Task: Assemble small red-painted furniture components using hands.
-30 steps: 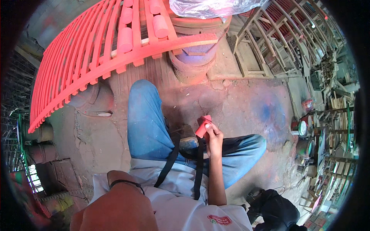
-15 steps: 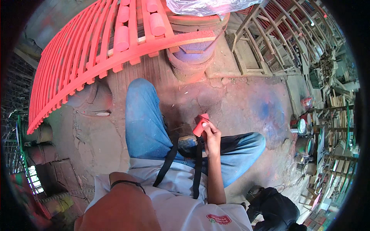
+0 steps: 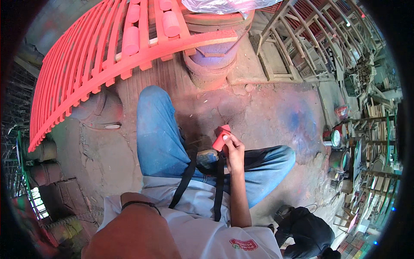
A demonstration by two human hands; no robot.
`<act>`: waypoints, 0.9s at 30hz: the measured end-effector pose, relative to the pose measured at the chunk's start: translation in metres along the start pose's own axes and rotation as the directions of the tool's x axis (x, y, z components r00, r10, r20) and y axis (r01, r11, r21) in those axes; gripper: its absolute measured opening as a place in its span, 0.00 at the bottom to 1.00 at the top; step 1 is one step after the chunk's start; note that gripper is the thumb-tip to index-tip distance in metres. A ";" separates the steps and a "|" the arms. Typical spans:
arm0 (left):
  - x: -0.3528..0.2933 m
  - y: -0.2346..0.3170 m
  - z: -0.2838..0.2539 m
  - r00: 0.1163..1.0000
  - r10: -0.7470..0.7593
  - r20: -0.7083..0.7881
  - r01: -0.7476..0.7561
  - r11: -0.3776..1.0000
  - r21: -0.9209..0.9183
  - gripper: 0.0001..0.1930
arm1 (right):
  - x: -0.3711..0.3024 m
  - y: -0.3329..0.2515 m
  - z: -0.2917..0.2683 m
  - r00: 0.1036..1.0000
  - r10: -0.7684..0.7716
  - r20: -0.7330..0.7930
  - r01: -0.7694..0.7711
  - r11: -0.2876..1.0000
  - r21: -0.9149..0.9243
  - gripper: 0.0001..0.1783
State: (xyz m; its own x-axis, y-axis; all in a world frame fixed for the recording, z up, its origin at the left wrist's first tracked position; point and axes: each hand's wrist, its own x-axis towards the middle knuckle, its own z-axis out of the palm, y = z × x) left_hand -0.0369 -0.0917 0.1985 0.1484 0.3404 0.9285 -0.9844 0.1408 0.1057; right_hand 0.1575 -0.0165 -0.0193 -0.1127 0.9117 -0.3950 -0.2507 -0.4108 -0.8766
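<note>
My right hand (image 3: 234, 151) is closed on a small red piece (image 3: 219, 141), held above my crossed legs with the thumb on top. Its kind is not clear; it looks like a short block with a squarish end. My left hand does not show anywhere. At the upper left stands a large red slatted wooden panel (image 3: 108, 77), apart from my hand. Several short red cylinders (image 3: 130, 41) lie on its slats.
Beyond my knees stands a round drum-like container (image 3: 211, 64) with silvery plastic sheeting (image 3: 228, 5) above it. Bare wooden frames (image 3: 282, 60) lean at the upper right. Paint cans (image 3: 332, 138) line the right side. A person in dark clothes (image 3: 308, 233) is bent over at the lower right.
The view has shifted slightly, so the panel and drum sit a little higher and further left. My right hand keeps its grip on the red piece, which has tilted slightly.
</note>
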 end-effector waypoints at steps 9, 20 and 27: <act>0.014 -0.002 -0.003 0.996 -0.039 -0.078 0.037 0.999 -0.031 0.18 | -0.001 0.003 -0.005 0.999 0.032 0.011 -0.032 0.999 -0.013 0.11; 0.032 0.001 -0.012 0.982 -0.081 -0.169 0.070 0.995 -0.067 0.19 | 0.001 0.002 0.001 0.998 0.046 0.046 -0.046 0.999 0.004 0.12; 0.032 0.005 -0.027 0.969 -0.062 -0.238 0.022 0.986 -0.168 0.21 | 0.003 0.006 -0.012 0.999 0.018 0.035 -0.016 0.999 -0.046 0.15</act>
State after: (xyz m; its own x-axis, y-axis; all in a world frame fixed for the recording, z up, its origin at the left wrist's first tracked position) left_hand -0.0345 -0.0546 0.2194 0.2277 0.5423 0.8087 -0.9509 0.3025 0.0649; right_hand 0.1673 -0.0165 -0.0290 -0.1504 0.9037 -0.4009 -0.2047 -0.4252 -0.8817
